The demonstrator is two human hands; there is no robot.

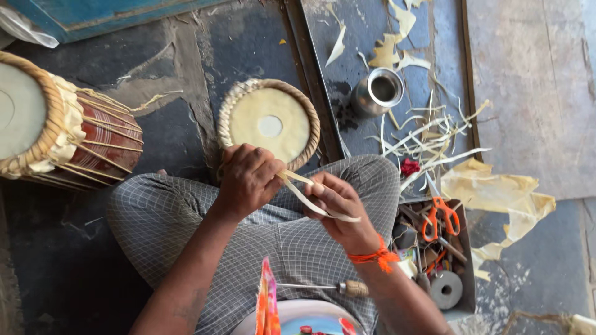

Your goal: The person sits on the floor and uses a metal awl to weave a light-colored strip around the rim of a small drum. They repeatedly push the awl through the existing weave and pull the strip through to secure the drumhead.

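Observation:
I sit cross-legged on the floor in grey checked trousers. My left hand [247, 178] grips the near rim of a round drum head [269, 121] with a woven pale border and a cream skin. My right hand [338, 208], with an orange thread at the wrist, pinches a pale hide strip [308, 200] that runs from the drum head's edge between both hands and curls past my right thumb. An awl with a wooden handle [347, 288] lies on my lap.
A laced red drum [65, 133] lies at the left. A small steel cup [379, 92] and scattered hide strips [428, 139] lie ahead right. A box of tools with orange-handled scissors [439, 217] sits by my right knee. Crumpled pale hide [506, 198] lies beyond it.

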